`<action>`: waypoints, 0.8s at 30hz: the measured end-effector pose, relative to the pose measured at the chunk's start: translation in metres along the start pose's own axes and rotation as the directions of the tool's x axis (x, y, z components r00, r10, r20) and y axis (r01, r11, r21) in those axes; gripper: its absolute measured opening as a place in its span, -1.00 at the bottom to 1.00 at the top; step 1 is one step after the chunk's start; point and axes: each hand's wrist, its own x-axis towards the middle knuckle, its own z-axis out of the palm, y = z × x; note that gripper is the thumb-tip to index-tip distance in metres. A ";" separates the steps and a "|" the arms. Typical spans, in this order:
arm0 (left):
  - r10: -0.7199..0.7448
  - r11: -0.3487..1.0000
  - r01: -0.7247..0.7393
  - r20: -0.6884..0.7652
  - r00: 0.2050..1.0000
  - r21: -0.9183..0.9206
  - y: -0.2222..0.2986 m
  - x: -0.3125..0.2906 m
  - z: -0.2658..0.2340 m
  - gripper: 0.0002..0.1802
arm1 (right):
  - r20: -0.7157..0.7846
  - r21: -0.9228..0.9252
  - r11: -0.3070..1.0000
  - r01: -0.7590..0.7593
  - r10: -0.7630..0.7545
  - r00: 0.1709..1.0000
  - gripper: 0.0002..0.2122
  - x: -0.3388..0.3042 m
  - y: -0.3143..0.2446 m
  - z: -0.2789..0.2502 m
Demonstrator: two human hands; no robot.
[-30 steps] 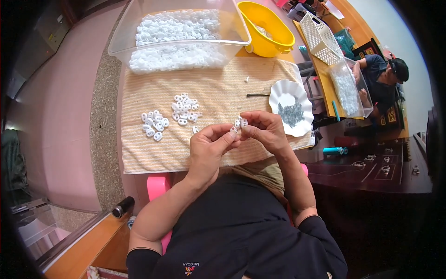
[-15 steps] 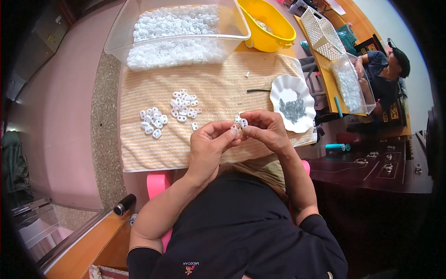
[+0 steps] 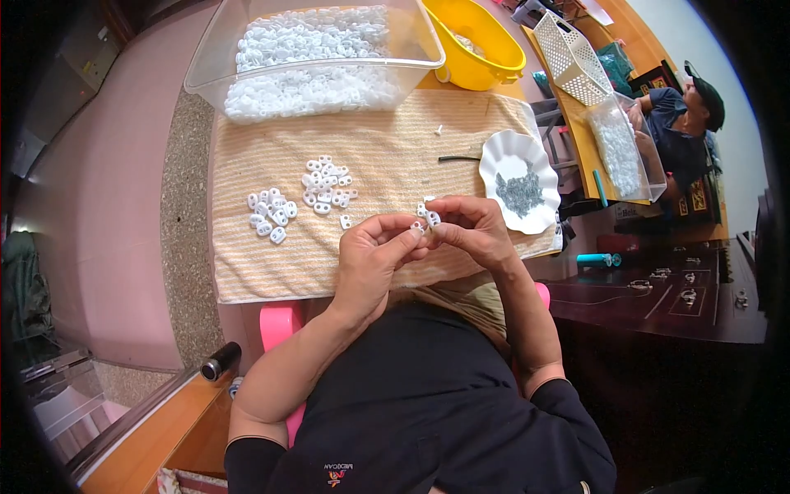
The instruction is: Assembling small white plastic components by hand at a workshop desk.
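Note:
My left hand (image 3: 370, 257) and my right hand (image 3: 477, 235) meet above the near side of a striped towel (image 3: 271, 156). The right fingertips pinch a small white plastic two-holed piece (image 3: 434, 219). Between my left thumb and forefinger sits another small white plastic piece (image 3: 417, 226), close against the first; whether they touch cannot be made out. Just beyond the fingers shows one more white piece (image 3: 421, 209); whether it is held or lies on the towel is unclear. To the left lie a heap of white two-holed pieces (image 3: 271, 216) and a looser heap (image 3: 326, 183).
A clear bin (image 3: 411, 63) full of white pieces stands at the back, beside a yellow tub (image 3: 494, 76). At right, a scalloped white dish (image 3: 545, 221) holds tiny dark grey bits. A thin black stick (image 3: 458, 158) lies beside it. A person (image 3: 683, 115) sits at another table.
Both hands stay in nearly the same place. The white pieces between the fingertips have shifted slightly.

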 end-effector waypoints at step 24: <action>-0.048 0.999 0.048 0.001 0.999 -0.007 -0.001 0.001 -0.001 -0.82 | 0.029 0.023 1.000 -0.013 0.012 1.000 -0.73 -0.001 0.001 -0.003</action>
